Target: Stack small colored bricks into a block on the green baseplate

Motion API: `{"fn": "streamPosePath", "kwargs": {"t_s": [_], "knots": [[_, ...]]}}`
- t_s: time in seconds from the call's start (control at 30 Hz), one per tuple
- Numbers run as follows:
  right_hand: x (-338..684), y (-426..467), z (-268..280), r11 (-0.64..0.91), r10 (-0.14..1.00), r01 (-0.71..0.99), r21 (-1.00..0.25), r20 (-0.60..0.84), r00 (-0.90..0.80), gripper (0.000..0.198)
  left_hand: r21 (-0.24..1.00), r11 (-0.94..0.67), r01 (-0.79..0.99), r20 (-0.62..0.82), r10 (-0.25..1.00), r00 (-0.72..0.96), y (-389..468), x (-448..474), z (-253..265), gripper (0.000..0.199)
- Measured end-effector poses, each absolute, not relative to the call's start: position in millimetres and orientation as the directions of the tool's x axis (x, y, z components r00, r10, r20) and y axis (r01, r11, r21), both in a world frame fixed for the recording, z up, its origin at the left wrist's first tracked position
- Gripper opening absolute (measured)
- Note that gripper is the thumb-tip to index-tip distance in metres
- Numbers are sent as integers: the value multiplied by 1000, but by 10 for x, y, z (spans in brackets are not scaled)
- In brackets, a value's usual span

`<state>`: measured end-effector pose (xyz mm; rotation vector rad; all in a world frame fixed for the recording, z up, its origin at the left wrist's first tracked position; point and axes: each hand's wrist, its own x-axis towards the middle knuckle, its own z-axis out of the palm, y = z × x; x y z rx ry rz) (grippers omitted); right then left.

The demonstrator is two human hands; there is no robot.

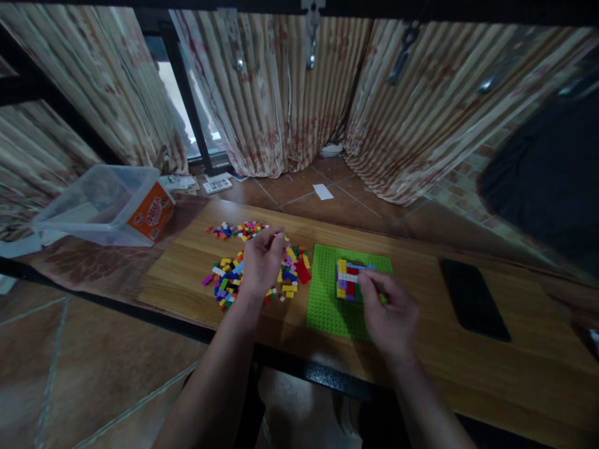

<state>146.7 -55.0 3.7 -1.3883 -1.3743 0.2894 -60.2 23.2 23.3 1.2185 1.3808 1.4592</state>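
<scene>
As I look down through the head camera, my left hand (262,265) hovers over the loose toy building bricks (226,274), its fingers curled and the thumb close to the forefinger; I cannot tell whether a small piece is pinched there. My right hand (390,308) is at the right end of the multicoloured brick build (349,279), thumb and fingers bent in towards it and covering that end, so I cannot tell whether they grasp the build or only rest against it. The build sits on the far half of the green studded baseplate (322,312), right of the loose bricks, on the wooden tabletop (182,271). Farther right lies a black phone-like slab (473,299); at the far left stands a clear plastic bin (88,218) with an orange label (152,215).

I judge the build to be light, stiff and hard, a little slick on its flat sides, and more likely to split at a stud joint than to break. I would take hold low on opposite sides, the yellow left end being the barest, and press straight down, since a sideways push could pop a brick loose.
</scene>
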Motion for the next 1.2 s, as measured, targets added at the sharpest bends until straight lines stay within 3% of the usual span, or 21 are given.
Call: {"fn": "streamPosePath", "kwargs": {"t_s": [0.1, 0.23, 0.73, 0.97, 1.2], "knots": [[1139, -723, 13, 444, 864, 582, -681, 498, -76, 13, 990, -134, -42, 115, 945, -306, 227, -658, 294, 21], [894, -793, -87, 458, 883, 602, -654, 411, -225, 17, 986, -149, -80, 115, 937, -330, 223, -706, 312, 21], [578, -479, -183, 325, 943, 811, -486, 227, -242, 25, 982, -95, -161, 43, 952, -302, 183, -773, 320, 16], [551, -415, -126, 204, 978, 833, -515, 133, -158, 21, 982, -105, -154, 52, 947, -316, 170, -860, 335, 17], [578, -360, -144, 161, 985, 743, -650, 152, -81, 12, 986, -94, -136, 47, 948, -314, 170, -853, 354, 20]]}}
